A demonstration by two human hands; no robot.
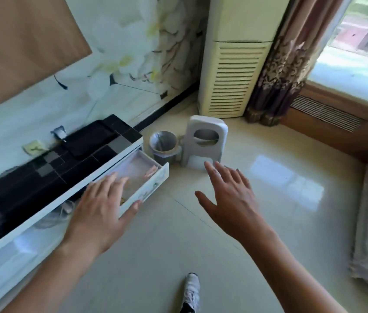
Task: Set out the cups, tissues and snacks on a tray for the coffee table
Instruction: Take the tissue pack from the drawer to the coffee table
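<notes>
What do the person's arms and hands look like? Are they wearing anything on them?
Both arms are bare, with no sleeves showing. The left hand and right hand have no gloves, rings or watch that I can see.

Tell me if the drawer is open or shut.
Open: the drawer juts out from the cabinet, its inside showing beneath the left hand.

The glossy tiled floor [257, 199] carries a lined waste bin [163, 147], a white stool [205, 141] and a tall air conditioner [235, 71].
</notes>
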